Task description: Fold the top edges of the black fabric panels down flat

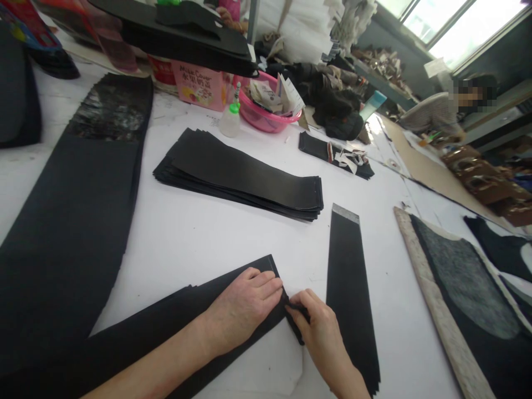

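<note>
A long black fabric piece (158, 321) lies slantwise across the near part of the white table. My left hand (249, 299) rests on it close to its right end, fingers bent and together, holding it down. At that end, my right hand (318, 321) pinches a narrow folded edge (300, 311) of black fabric between thumb and fingers. Part of the edge is hidden behind my fingers. Just right of my right hand lies a stack of black strips (349, 277) with a grey band at its top. Beyond both hands sits a thicker stack of black pieces (245, 172).
A large black panel stack (83, 183) covers the left side. Behind stand a pink box (199, 86), a green-capped bottle (230, 119) and a pink basket (266, 119). Dark cut pieces (469, 288) lie at right. Another person (436, 113) works at the far right.
</note>
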Demonstrator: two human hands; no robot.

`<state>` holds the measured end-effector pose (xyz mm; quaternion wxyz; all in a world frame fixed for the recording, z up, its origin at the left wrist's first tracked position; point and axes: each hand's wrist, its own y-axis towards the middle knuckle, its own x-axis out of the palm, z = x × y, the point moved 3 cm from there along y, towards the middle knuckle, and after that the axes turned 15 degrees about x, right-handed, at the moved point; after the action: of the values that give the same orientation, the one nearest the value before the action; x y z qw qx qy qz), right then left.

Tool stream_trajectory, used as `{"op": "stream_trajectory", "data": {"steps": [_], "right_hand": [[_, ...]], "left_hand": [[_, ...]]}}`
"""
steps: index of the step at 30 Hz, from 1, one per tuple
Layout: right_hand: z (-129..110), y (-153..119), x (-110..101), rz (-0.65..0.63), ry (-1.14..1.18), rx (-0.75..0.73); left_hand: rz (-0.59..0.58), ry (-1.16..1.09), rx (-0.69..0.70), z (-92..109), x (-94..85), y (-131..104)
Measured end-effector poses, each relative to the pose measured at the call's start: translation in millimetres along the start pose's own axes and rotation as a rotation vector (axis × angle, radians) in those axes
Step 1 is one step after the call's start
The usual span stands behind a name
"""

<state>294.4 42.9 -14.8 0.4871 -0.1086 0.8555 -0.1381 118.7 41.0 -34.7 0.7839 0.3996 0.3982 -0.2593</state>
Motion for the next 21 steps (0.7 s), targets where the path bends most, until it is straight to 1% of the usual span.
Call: {"op": "stream_trajectory", "data": {"steps": [2,5,6,7,8,11,14,16,18,21], "right_hand": [[8,-4,-2,-0.054,0.071,0.067],[17,-7,-7,-0.195,0.239,0.233],[17,-6,-10,-0.208,0.282,0.274],[15,-4,-12,-0.191,0.306,0.288],[12,-1,-13,-0.156,0.306,0.276],[-2,11,-11,-0.067,0.223,0.155],[-11,20,-3,-0.030,0.121,0.041],[-13,20,1,-0.003,0.049,-0.017],[-11,15,2,-0.007,0.002,-0.032],[-5,6,2,-0.023,-0.002,0.007]], "left_hand": [[0.003,0.012,0.007,0,-0.4,0],[0.000,0.023,0.024,0,-0.5,-1],[0.000,0.026,0.028,0,-0.6,-1],[0.003,0.029,0.032,0,-0.7,-1],[0.005,0.032,0.032,0,-0.7,-1],[0.002,0.034,0.024,0,-0.5,-1],[-0.008,0.025,0.018,0,0.2,-1],[-0.008,0.014,0.014,0,0.4,-1],[-0.001,0.003,0.005,0,0.3,-1],[0.010,-0.013,-0.006,0,-0.3,-1]]}}
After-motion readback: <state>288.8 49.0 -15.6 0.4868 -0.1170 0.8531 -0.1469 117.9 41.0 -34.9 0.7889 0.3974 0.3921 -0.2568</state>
